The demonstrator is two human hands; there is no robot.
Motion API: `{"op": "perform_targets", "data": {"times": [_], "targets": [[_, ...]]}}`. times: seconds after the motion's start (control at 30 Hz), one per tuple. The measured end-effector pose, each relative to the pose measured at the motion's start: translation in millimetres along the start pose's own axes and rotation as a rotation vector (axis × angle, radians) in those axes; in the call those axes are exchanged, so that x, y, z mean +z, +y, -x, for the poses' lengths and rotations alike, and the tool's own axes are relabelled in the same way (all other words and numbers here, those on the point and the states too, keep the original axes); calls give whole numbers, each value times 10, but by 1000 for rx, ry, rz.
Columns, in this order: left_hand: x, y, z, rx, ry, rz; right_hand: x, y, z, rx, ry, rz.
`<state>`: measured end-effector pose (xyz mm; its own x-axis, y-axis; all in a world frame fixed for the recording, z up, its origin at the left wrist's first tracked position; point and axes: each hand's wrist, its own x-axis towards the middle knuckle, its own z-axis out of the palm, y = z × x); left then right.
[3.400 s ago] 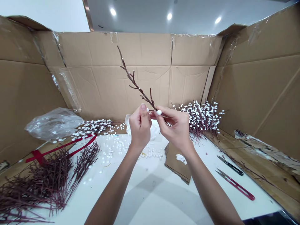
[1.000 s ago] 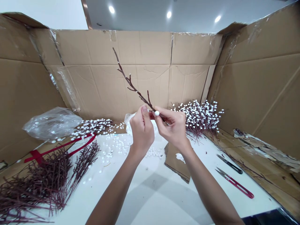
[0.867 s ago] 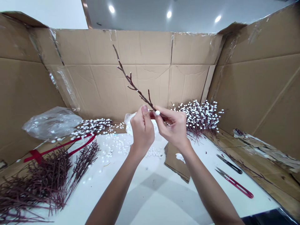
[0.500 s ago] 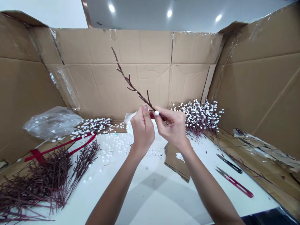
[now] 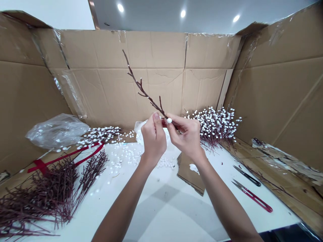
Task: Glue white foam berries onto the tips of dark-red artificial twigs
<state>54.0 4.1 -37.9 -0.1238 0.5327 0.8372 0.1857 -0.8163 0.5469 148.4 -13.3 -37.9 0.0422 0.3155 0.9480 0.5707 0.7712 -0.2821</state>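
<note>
A thin brown artificial branch (image 5: pixel 144 92) with short side twigs slants up to the left in front of the cardboard. Lower down, my right hand (image 5: pixel 186 134) grips its stem between thumb and fingers. A white foam berry (image 5: pixel 169 120) shows at the right thumb and fingertips, against the branch. My left hand (image 5: pixel 154 137) is closed beside it, thumb up, pinching what looks like a reddish side twig of the branch. The fingers partly hide the twig's end.
Bare brown stems (image 5: pixel 58 188) and red straps (image 5: pixel 88 153) lie left. White-berried branches (image 5: pixel 214 124) stand back right. A plastic bag (image 5: pixel 58 131), loose white berries (image 5: pixel 118 161), a cardboard piece (image 5: pixel 188 173), black snips (image 5: pixel 248 176) and red snips (image 5: pixel 254 198) lie around. Cardboard walls (image 5: pixel 161 50) enclose the table.
The branch's upper end has swung slightly to the right. Both hands keep nearly the same place and grip.
</note>
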Motion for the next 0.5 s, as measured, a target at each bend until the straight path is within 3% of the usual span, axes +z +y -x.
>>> {"op": "perform_targets", "data": {"times": [0.2,0.5], "targets": [[19,-21,8,-72,34,119,-40,-23,-21,131,-73,-197],[5,-2,-13,-44,59,47,-91,-29,-54,158,-197,-340]]}}
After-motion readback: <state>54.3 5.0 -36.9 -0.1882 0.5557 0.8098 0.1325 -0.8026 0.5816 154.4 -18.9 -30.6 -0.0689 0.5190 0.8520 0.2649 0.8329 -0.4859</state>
